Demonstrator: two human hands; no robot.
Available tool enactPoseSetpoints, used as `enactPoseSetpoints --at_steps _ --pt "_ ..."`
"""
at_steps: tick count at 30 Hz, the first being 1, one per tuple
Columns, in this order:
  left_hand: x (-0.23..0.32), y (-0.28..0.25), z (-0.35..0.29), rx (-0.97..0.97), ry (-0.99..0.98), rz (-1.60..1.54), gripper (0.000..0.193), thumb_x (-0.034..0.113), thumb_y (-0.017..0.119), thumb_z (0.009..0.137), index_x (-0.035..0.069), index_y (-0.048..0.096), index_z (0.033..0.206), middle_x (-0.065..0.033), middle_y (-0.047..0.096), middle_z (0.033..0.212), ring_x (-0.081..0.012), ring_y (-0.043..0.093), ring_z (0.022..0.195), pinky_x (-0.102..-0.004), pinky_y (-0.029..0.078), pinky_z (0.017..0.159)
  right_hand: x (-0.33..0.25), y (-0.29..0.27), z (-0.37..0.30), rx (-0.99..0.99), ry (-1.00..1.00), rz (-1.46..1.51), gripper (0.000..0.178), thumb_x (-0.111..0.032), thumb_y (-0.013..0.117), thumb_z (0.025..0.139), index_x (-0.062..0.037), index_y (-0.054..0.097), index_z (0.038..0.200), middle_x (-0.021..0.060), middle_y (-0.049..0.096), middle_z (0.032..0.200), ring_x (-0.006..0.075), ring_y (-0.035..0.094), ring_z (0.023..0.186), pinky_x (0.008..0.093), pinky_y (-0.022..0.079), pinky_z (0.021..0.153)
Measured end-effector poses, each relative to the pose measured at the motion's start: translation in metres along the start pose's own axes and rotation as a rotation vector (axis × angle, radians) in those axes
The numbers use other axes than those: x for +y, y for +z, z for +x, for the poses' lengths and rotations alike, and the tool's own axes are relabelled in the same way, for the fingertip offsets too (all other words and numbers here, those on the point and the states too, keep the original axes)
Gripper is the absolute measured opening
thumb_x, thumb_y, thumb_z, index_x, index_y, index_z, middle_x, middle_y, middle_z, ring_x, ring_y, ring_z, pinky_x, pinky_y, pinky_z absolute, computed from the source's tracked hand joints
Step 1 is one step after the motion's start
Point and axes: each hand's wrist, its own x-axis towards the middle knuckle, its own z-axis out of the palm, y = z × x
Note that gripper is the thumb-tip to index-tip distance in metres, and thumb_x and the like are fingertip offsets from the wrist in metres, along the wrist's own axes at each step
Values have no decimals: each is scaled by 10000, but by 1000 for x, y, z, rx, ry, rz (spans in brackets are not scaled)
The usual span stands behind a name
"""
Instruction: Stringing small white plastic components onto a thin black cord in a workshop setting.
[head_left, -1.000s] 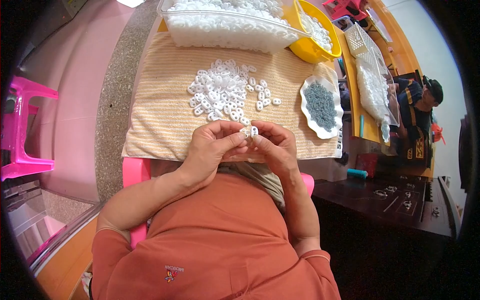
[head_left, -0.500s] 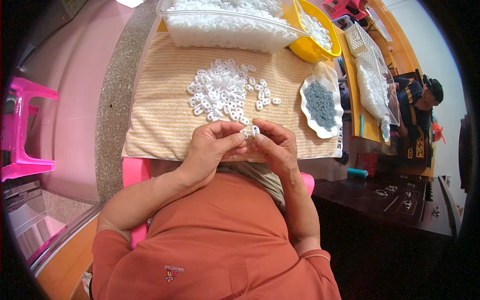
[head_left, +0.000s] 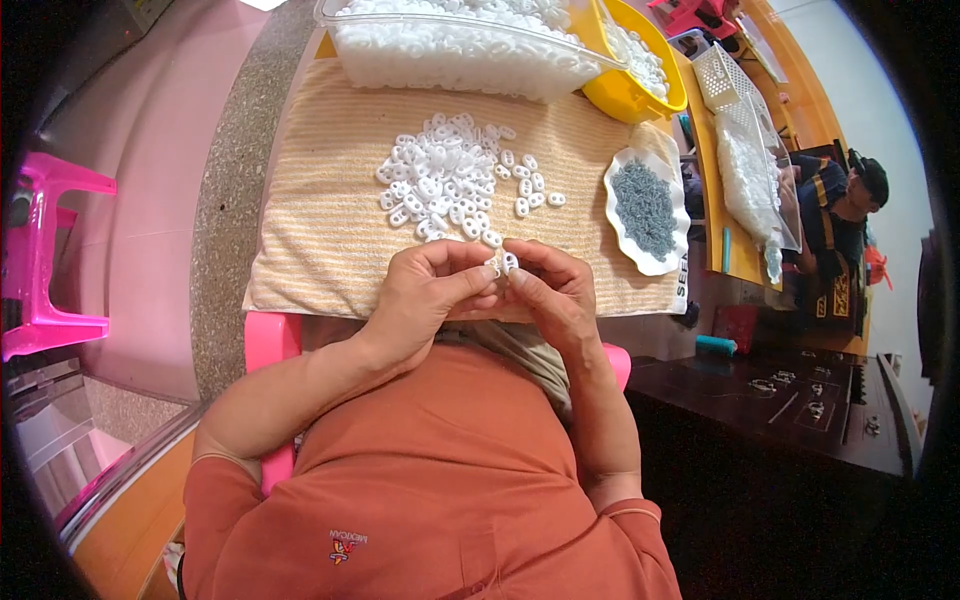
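My right hand (head_left: pixel 553 283) pinches a white oval plastic piece with two holes (head_left: pixel 510 262) upright between thumb and forefinger. Close beside it, my left hand (head_left: pixel 440 290) is closed at thumb and forefinger on a small whitish piece (head_left: pixel 494 267), mostly covered by the fingertips. Both hands are over the near edge of a striped tan towel (head_left: pixel 320 200). Just beyond them lies a heap of the same white two-holed pieces (head_left: pixel 440 175), with several loose ones (head_left: pixel 530 185) to its right. A white scalloped dish (head_left: pixel 618 228) of small grey-blue parts (head_left: pixel 645 210) stands on the towel's right side.
A clear plastic bin (head_left: pixel 450 68) and a yellow basin (head_left: pixel 625 100), both with white pieces, stand at the far edge. A pink stool (head_left: pixel 60 250) is at left. At right, a person (head_left: pixel 845 200) sits past a shelf with a bag of white pieces (head_left: pixel 745 175).
Both hands keep their pinch, close together in nearly the same place. The view has shifted slightly; the white piece in my right hand is turned a little.
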Motion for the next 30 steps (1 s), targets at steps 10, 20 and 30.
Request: enactPoseSetpoints --at_steps 10,20,30 --pt "0 0 0 -12 7 14 160 41 633 881 -2 622 1035 -75 669 912 -123 644 778 -252 565 718 -7 7 -2 -8 35 63 323 9 593 886 68 565 1203 128 653 1049 173 642 925 287 535 820" --pt "0 0 0 -21 -2 10 160 45 640 879 -6 630 1031 -69 667 892 -115 633 767 -251 559 712 -11 9 -3 -22 50 60 308 11 593 886 69 578 1188 123 643 1067 166 628 944 278 526 827" --pt "-1 -2 0 -42 4 10 153 47 643 880 -11 625 1021 -69 660 874 -118 633 754 -259 562 707 -12 9 -3 -41 20 39 296 11 610 878 69 595 1169 87 621 1068 141 608 956 257 499 838"
